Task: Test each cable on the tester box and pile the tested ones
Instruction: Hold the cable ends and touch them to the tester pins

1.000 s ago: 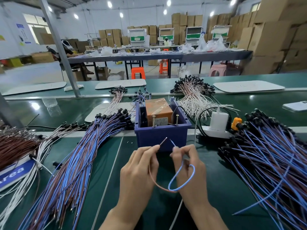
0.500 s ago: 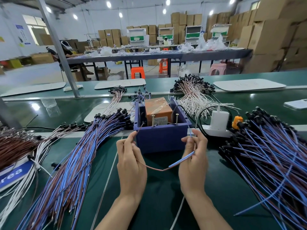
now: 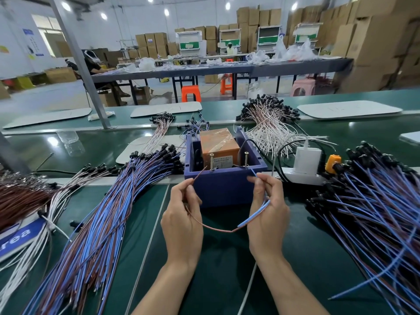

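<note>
tester box (image 3: pixel 223 178) centre, cable piles left (image 3: pixel 95 223) and right (image 3: pixel 375 201), power strip (image 3: pixel 302 176) beside box

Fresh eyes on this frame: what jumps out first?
Dead centre, the left hand and right hand each pinch one end of a brown-and-blue cable, its tips held close to two upright screws in the blue tester box. Big fans of similar cables flank it: the left pile and the right pile.

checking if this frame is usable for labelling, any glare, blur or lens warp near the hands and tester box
Head view: lamp glare sits on the green belt left of the tester box; head view: wide-angle warp tilts the metal pole; head view: left hand, right hand and cable look sharp.
</note>
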Tool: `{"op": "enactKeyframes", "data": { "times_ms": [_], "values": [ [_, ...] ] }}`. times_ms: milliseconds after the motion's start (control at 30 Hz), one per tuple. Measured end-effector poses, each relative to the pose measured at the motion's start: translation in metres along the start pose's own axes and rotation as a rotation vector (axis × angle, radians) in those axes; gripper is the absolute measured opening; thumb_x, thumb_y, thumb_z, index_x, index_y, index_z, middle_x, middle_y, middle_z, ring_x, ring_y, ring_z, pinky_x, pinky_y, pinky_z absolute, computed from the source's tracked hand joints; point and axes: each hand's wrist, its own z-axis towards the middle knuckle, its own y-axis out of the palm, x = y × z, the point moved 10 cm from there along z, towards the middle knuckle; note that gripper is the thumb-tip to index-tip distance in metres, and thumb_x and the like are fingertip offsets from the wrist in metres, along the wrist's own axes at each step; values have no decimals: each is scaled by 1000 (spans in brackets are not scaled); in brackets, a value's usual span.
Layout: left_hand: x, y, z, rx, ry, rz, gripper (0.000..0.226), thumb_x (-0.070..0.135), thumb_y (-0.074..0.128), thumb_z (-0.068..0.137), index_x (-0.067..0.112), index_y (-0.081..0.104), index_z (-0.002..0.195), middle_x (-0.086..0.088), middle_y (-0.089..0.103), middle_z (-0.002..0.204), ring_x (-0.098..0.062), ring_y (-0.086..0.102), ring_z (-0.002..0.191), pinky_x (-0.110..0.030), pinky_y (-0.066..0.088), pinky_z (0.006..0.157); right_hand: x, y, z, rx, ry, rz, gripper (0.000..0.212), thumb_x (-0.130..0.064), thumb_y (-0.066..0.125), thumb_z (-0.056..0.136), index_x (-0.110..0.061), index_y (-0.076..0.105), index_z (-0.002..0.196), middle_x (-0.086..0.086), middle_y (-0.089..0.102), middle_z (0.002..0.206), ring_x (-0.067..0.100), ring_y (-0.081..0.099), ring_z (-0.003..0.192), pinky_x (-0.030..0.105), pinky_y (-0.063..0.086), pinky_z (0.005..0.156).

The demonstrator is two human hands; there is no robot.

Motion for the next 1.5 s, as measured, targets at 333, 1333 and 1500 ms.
{"op": "enactKeyframes", "data": {
  "times_ms": [333, 1333, 1500],
  "values": [
    [6, 5, -2, -57, 22, -2, 17, 32, 44, 105, 23, 57, 113, 11, 65, 76, -14, 65, 71, -48, 53, 67, -1, 1, 0, -11, -5, 28, 16, -28, 47, 106, -20, 59, 113, -21, 70, 105, -7, 64, 96, 5, 43, 77],
    [5, 6, -2, -59, 44, 26, 15, 32, 44, 105, 24, 56, 109, 12, 64, 74, -12, 63, 69, -40, 53, 64, -1, 1, 0, -5, 1, 2, 13, -27, 48, 106, -24, 59, 111, -18, 72, 101, -5, 66, 94, 8, 46, 77],
    [0, 3, 0, -25, 24, -21, 11, 32, 42, 106, 30, 52, 111, 14, 65, 80, -11, 66, 72, -27, 51, 63, 1, -1, -1, -4, 8, 10, 13, -28, 48, 106, -24, 59, 111, -22, 70, 104, -8, 64, 96, 7, 45, 76]
  ]
}}
